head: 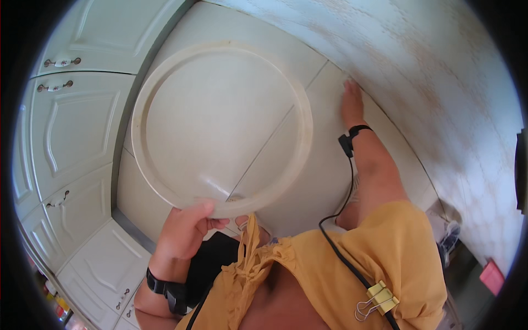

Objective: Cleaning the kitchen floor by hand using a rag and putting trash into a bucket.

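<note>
My left hand grips the near edge of a large cream ring, with the thumb on top and fingers curled beneath. Floor tiles and a dark seam show through the ring's wide middle. My right hand reaches out to the right of the ring, apart from it, close to the foot of the marbled wall. Its fingers are stretched out and blurred, and I see nothing in them. Whether the fingertips touch the wall, I cannot tell.
White cabinets with ornate handles line the left side above a grey plinth. Pale tiles cover the floor. A black cable runs from my right wrist to a binder clip. A pink object is at lower right.
</note>
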The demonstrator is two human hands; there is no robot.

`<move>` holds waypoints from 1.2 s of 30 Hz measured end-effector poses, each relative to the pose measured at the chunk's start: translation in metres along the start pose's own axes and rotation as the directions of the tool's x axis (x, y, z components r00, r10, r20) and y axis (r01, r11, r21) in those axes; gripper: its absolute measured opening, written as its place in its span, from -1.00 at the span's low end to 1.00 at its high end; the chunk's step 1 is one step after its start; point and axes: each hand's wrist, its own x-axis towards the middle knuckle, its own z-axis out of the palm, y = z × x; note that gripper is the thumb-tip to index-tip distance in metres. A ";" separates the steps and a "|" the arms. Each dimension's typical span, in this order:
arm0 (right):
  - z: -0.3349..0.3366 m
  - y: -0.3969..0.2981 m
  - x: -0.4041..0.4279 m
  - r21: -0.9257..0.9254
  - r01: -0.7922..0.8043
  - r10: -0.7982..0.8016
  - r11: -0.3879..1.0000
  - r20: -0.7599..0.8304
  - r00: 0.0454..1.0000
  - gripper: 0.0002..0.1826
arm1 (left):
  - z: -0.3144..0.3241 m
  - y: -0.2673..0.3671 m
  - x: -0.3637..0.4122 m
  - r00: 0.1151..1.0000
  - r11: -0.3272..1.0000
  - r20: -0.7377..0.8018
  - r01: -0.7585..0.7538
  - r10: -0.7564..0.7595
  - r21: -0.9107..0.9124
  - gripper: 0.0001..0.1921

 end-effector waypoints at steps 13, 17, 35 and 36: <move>-0.028 -0.196 -0.229 0.687 -0.175 -0.531 0.706 0.676 0.511 -0.46 | 0.000 0.002 0.022 0.997 0.999 0.075 0.028 -0.031 0.044 -0.73; -0.029 -0.112 -0.192 0.546 -0.317 -0.154 0.775 0.651 0.743 -0.45 | 0.006 0.002 0.014 0.997 0.993 0.051 -0.055 0.050 0.107 -0.74; -0.152 -0.190 -0.213 0.566 -0.099 0.010 0.819 0.158 0.987 -0.75 | 0.073 -0.013 -0.001 0.953 0.931 0.247 -0.240 0.173 0.276 -0.80; -0.171 -0.208 -0.212 0.567 -0.064 -0.068 0.822 0.208 0.976 -0.74 | 0.070 -0.005 -0.009 0.949 0.925 0.246 -0.263 0.197 0.273 -0.80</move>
